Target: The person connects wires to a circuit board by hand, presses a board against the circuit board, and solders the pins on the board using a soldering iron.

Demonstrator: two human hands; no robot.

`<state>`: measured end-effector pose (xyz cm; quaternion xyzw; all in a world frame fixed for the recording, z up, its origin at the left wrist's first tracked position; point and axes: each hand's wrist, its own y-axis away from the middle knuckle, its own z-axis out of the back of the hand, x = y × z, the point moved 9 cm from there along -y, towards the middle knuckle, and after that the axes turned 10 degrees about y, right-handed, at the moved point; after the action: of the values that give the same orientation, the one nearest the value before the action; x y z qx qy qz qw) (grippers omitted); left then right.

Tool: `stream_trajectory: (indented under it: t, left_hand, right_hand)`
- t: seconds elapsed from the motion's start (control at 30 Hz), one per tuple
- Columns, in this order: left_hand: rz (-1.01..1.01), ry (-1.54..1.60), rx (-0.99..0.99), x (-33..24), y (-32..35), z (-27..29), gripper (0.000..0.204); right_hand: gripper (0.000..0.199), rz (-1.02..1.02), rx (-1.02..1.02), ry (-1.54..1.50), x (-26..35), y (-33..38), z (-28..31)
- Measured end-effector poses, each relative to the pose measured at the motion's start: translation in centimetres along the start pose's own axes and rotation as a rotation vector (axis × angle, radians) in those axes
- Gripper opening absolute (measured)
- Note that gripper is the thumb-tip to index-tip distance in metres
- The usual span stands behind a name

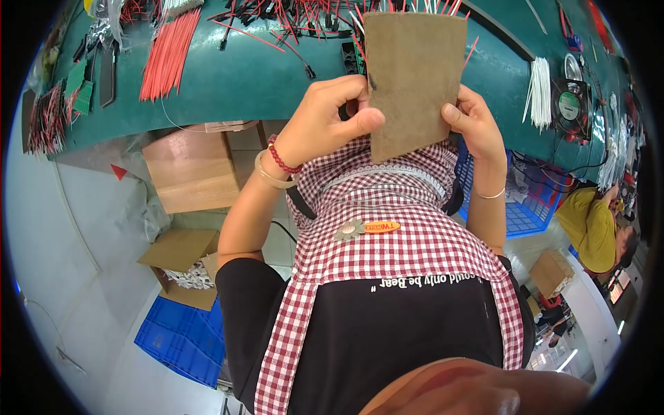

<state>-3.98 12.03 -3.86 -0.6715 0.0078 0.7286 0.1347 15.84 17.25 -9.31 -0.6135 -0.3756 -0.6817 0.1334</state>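
Observation:
A flat brown board [413, 83] is held up over the near edge of the bench, its plain face toward me. My left hand [332, 114] grips its left edge, with fingers curled behind and the thumb lying by the front face. At the right edge, my right hand [477, 126] pinches the board between thumb and fingers. Red and white wires [443, 7] stick out past the far edge, and black connector pieces [351, 59] show beside its left side. The board hides its back face and most of my fingertips.
On the green bench [256, 76] lie a bundle of red wires [169, 55], loose red and black wires [297, 17], a white bundle [539, 93] and a black fan [570, 107]. Below are a wooden stool [190, 173], blue crates [181, 339] and a cardboard box [181, 252]. A person [588, 221] sits at right.

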Motion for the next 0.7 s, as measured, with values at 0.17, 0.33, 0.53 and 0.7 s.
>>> stream_trajectory:
  t: [0.17, 0.33, 0.53, 0.7]
  left_hand:
    - [0.098, 0.110, -0.132, 1.5, 0.1, 0.8, 0.031]
    - [0.181, 0.174, -0.175, 3.0, 0.5, 1.0, 0.026]
    - [0.090, 0.270, -0.261, 2.9, -0.1, 1.2, 0.022]
    - [0.184, 0.226, -0.234, 3.9, 0.0, 1.1, 0.019]
  right_hand:
    - [0.045, -0.065, 0.004, -0.056, -0.4, -0.3, -0.3]
    - [0.044, -0.005, 0.001, -0.039, 0.0, -0.5, -0.7]
    - [0.042, 0.025, -0.016, 0.028, 1.5, -0.7, -1.0]
    - [0.037, -0.094, -0.106, 0.024, 0.4, -0.8, -0.3]
